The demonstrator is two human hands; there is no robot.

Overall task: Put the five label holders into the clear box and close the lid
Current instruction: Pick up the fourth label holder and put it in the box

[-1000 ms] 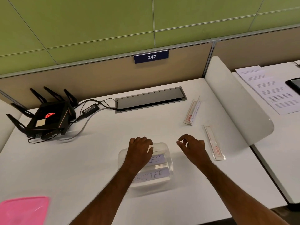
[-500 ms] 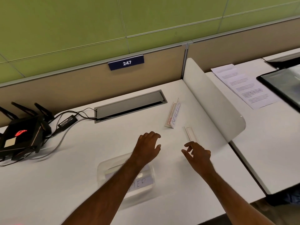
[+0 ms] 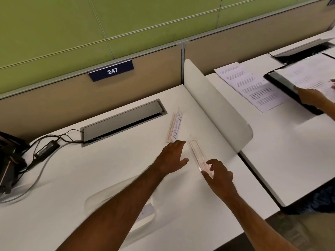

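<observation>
green wall (image 3: 90,24), beige partition (image 3: 54,105) w/ 247 sign (image 3: 111,70), white desk (image 3: 72,178)

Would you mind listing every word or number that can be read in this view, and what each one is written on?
"247": white digits on the dark blue sign on the desk partition.
"STEPHN", roughly, handwritten: on the label holder lying beyond the left hand; the middle letters are unclear.
Red print on the clear label holder at the right hand: too small to read.
Printed papers on the neighbouring desk: too blurred to read.
</observation>
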